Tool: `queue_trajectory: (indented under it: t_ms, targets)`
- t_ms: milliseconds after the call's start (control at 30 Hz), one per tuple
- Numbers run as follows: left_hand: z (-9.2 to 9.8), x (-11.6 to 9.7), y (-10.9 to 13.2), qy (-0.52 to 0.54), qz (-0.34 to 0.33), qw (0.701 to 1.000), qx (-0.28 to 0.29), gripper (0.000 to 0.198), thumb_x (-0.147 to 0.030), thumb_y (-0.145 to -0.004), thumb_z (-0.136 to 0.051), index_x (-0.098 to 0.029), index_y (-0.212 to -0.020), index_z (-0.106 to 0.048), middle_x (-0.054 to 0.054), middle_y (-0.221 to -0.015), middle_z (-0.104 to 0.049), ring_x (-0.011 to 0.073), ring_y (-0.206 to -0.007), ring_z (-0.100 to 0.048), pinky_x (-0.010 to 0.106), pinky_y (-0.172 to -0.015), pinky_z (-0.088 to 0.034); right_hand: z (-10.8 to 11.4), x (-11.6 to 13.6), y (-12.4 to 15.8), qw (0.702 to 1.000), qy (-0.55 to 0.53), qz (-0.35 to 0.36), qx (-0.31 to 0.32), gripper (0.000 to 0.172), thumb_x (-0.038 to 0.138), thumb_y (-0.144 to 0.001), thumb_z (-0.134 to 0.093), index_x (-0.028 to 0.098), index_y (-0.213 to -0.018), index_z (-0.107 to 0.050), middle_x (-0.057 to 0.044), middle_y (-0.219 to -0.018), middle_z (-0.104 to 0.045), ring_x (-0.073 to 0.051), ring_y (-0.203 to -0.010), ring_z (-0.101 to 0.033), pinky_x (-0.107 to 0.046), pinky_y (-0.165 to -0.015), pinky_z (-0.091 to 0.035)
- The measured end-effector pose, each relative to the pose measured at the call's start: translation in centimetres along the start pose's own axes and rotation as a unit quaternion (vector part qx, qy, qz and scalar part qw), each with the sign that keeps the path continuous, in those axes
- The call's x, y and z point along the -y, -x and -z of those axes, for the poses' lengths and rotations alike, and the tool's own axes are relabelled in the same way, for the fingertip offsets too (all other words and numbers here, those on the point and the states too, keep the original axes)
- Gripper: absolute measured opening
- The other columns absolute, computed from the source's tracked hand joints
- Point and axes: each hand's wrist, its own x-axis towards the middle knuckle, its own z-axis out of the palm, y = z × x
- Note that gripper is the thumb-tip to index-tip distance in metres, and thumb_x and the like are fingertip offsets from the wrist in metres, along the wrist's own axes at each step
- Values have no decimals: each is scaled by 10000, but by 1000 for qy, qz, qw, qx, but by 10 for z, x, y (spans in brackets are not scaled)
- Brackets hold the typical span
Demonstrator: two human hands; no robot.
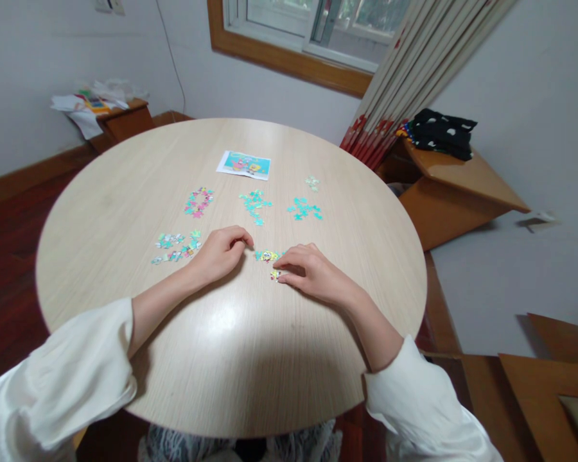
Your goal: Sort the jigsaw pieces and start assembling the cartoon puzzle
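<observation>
On the round wooden table [125, 212] lie small groups of jigsaw pieces. My left hand [220, 251] rests curled on the table, its fingertips just left of a small yellow joined cluster of pieces [266, 256]. My right hand [309, 272] lies beside that cluster, fingers bent and pinched on a small piece [275, 276] at the tabletop. Further piece groups lie beyond: a mixed pile [176, 247] by my left hand, a pink group [199, 201], and teal groups [255, 205] [304, 209]. A printed reference picture [243, 165] lies at the far side.
A few pale pieces [312, 183] sit far right. A low wooden stand with papers [101, 106] is at the back left. A slanted wooden box with dark cloth [443, 135] and a curtain [414, 77] stand at right. The table edge is near my body.
</observation>
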Motion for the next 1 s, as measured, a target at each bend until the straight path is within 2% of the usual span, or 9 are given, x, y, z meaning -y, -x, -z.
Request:
queue_trajectory:
  t_ms: [200,333,567,767,1000]
  targets:
    - [0,-2,2,13,-19,1000,7,235,-115,-735,-424,-163,-774,-651,20,-743,-649,141,-671,-561,273,-658,-442,1,-1,1,1000,15,-3,15,102,241,-827,-680,201,-919,-666,-39,-934,-657,-187,-951,-559,-340,-864,-321]
    - [1,-9,5,29,-107,993,25,108,-221,-789,-554,-167,-786,-648,34,-800,-628,159,-769,-569,304,-741,-446,0,0,0,1000,12,5,16,36,213,-850,-650,191,-877,-660,-32,-898,-644,-181,-931,-552,-334,-853,-322]
    - [-5,-11,10,-8,-160,981,107,221,-400,-765,-708,-192,-829,-668,20,-836,-605,185,-855,-555,339,-822,-417,-1,3,0,1000,7,-5,15,35,210,-867,-623,179,-856,-636,-32,-874,-634,-172,-890,-546,-333,-835,-324]
    - [-11,-10,12,-37,-173,976,127,158,-336,-834,-643,-191,-887,-679,34,-864,-611,191,-891,-551,336,-818,-396,-4,3,-2,1000,20,3,10,140,184,-912,-548,171,-801,-633,-27,-804,-641,-159,-822,-546,-322,-798,-321]
    - [-15,-15,14,-72,-174,972,139,144,-300,-866,-603,-185,-881,-689,38,-834,-619,193,-868,-556,336,-790,-373,-4,4,-3,1000,15,4,6,143,175,-908,-544,175,-802,-639,-28,-802,-646,-157,-815,-549,-321,-799,-322]
